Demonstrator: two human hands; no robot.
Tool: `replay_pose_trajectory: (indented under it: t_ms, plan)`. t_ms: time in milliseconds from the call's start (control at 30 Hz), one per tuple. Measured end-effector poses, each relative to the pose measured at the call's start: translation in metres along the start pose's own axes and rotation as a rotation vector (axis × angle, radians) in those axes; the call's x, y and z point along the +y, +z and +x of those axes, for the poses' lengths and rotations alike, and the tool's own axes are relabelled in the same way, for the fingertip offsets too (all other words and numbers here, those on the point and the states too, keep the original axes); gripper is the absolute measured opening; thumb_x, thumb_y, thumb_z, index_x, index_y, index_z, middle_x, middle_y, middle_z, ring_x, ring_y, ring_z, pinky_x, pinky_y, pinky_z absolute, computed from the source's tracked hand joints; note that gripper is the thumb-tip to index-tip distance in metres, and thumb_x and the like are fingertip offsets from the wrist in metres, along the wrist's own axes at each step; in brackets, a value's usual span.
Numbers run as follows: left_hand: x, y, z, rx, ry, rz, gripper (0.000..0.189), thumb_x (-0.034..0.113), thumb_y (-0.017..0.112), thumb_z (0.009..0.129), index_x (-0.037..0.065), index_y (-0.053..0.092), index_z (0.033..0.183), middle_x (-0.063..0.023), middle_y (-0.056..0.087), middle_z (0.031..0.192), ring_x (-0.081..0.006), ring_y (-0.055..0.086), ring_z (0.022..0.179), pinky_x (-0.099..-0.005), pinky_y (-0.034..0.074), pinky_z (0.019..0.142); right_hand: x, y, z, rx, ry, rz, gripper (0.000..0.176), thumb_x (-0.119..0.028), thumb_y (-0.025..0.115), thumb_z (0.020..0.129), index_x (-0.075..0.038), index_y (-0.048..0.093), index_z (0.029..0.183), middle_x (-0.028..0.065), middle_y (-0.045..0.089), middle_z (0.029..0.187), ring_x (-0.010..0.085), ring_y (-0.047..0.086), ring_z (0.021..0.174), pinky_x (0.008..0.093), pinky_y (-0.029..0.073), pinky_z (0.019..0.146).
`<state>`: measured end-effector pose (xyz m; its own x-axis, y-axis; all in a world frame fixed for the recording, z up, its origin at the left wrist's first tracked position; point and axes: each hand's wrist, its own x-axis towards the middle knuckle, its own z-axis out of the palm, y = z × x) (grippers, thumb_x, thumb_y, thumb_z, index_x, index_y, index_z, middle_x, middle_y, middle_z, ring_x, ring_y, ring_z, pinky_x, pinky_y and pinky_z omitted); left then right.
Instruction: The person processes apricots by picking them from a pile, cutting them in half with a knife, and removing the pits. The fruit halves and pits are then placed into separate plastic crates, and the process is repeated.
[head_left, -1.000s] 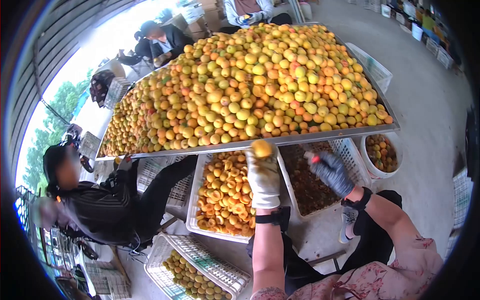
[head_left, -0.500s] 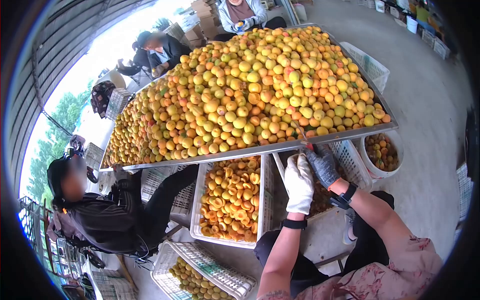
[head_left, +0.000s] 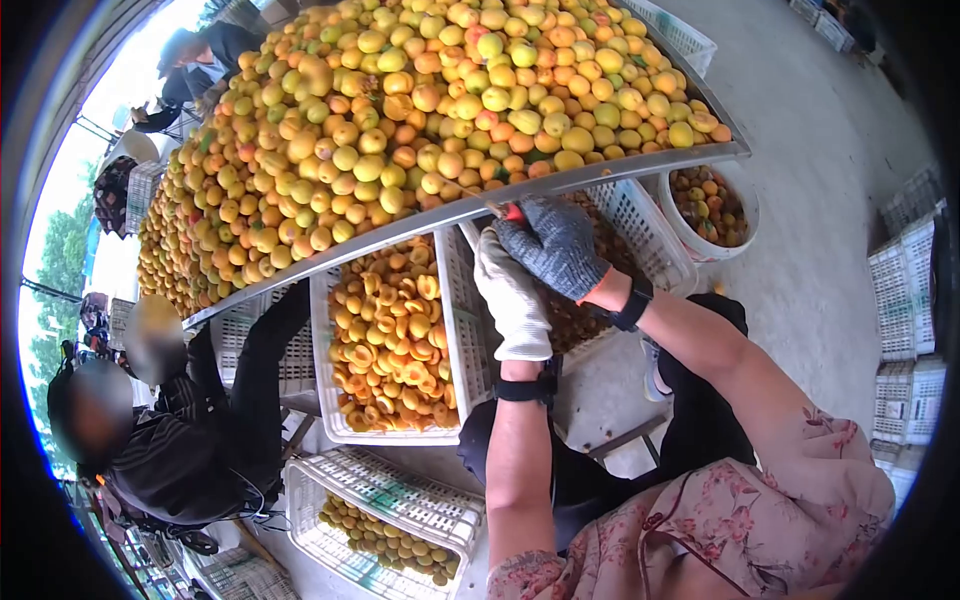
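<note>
My right hand (head_left: 550, 245), in a grey knit glove, is closed around what looks like a small knife (head_left: 515, 212). Its red handle shows at the fingers, and a thin tip points out over the table's metal rim (head_left: 420, 217). Just left of it and touching it, my left hand (head_left: 508, 295) wears a white glove, with the fingers bent. Whatever lies in those fingers is hidden. Beyond both hands, whole apricots (head_left: 370, 140) are heaped on the table. Below its edge, a white crate (head_left: 388, 437) of halved apricots (head_left: 395, 340) stands left of my hands.
Behind my hands sits another crate (head_left: 655, 235) with dark contents. A white bucket (head_left: 745, 215) of fruit stands to the right. At lower left is a crate (head_left: 385, 480) of small fruit. One co-worker (head_left: 190, 440) sits at left, another (head_left: 205, 60) at far left.
The view has shifted down and to the right, so the table and crates sit further left and higher. My hands remain together by the table edge, the right still gripping the knife.
</note>
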<state>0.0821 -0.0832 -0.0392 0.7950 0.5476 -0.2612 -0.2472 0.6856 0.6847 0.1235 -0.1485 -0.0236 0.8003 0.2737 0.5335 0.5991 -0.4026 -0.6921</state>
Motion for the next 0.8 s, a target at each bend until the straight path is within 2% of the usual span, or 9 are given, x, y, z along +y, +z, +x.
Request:
replay_pose_trajectory:
  t_ms: [67,200,267,333,367,400,467,667,800]
  plan:
    - [0.0,-0.008,0.002,-0.063,-0.052,0.032,0.027,0.02,0.042,0.097,0.003,0.061,0.103,-0.0081,0.063,0.098,-0.019,0.06,0.087,-0.0305,0.047,0.083,0.007,0.002,0.0,-0.035,-0.11,-0.063,0.023,-0.029,0.065,0.081,-0.006,0.061,0.083,0.0148,0.061,0.073,0.0356,0.06,0.071,0.0461,0.046,0.065]
    - [-0.009,-0.025,0.006,-0.098,0.081,0.486,0.033,0.027,0.036,0.099,0.004,0.058,0.111,-0.0096,0.063,0.102,-0.0212,0.061,0.092,-0.0366,0.05,0.08,0.012,-0.004,-0.001,-0.078,-0.218,-0.038,0.025,-0.027,0.066,0.078,-0.008,0.06,0.092,0.0155,0.062,0.079,0.0364,0.06,0.077,0.0455,0.047,0.069]
    - [-0.007,-0.016,0.005,-0.058,-0.044,0.302,0.035,0.028,0.036,0.099,0.005,0.057,0.112,-0.0097,0.063,0.103,-0.0217,0.061,0.092,-0.0361,0.051,0.08,0.024,0.002,-0.001,-0.008,-0.241,-0.056,0.023,-0.027,0.066,0.081,-0.008,0.062,0.093,0.0124,0.062,0.076,0.0292,0.063,0.074,0.0417,0.048,0.068]
    - [-0.001,-0.004,0.004,0.045,-0.152,0.027,0.04,0.036,0.035,0.098,0.004,0.056,0.111,-0.0106,0.063,0.094,-0.0218,0.062,0.083,-0.0355,0.052,0.073,0.033,0.005,0.007,-0.162,0.438,0.685,0.022,-0.026,0.067,0.084,-0.007,0.064,0.094,0.0053,0.063,0.076,0.0183,0.064,0.071,0.0345,0.049,0.066]
    - [0.002,-0.007,0.005,-0.071,-0.137,0.061,0.041,0.037,0.034,0.098,0.003,0.056,0.108,-0.0108,0.063,0.089,-0.0224,0.061,0.077,-0.0362,0.051,0.07,0.032,-0.004,0.012,-0.123,0.492,1.106,0.018,-0.023,0.065,0.088,-0.006,0.066,0.094,-0.001,0.063,0.076,0.0104,0.062,0.07,0.0266,0.049,0.066]
    - [0.005,-0.011,0.005,-0.186,-0.121,0.092,0.043,0.039,0.034,0.098,0.003,0.056,0.104,-0.0109,0.062,0.083,-0.023,0.06,0.071,-0.0369,0.05,0.066,0.035,-0.014,0.014,-0.148,0.752,1.373,0.017,-0.02,0.06,0.092,-0.006,0.065,0.1,-0.0015,0.064,0.084,0.0108,0.062,0.074,0.0237,0.05,0.068]
    - [0.017,-0.005,-0.002,-0.292,-0.232,-0.062,0.049,0.042,0.032,0.098,0.0,0.056,0.094,-0.0128,0.058,0.07,-0.0272,0.056,0.062,-0.0394,0.049,0.062,0.034,-0.019,0.013,-0.063,0.711,1.446,0.02,-0.021,0.056,0.094,-0.007,0.062,0.106,0.0001,0.064,0.093,0.0102,0.062,0.081,0.0233,0.052,0.072]
    - [0.041,-0.02,-0.009,-0.257,-0.242,-0.13,0.051,0.042,0.031,0.098,-0.003,0.055,0.097,-0.0159,0.06,0.072,-0.0289,0.058,0.065,-0.0445,0.052,0.069,0.037,-0.014,0.004,-0.204,0.561,1.403,0.023,-0.02,0.054,0.095,-0.007,0.058,0.113,0.0025,0.064,0.102,0.0114,0.062,0.094,0.0246,0.052,0.081]
    - [0.069,-0.028,-0.02,-0.23,-0.072,-0.069,0.051,0.047,0.034,0.097,0.001,0.055,0.1,-0.0125,0.06,0.068,-0.0277,0.059,0.065,-0.0451,0.052,0.069,0.037,-0.004,0.002,-0.381,0.538,1.556,0.026,-0.014,0.054,0.094,-0.005,0.055,0.118,0.0036,0.063,0.109,0.0129,0.061,0.098,0.0254,0.051,0.085]
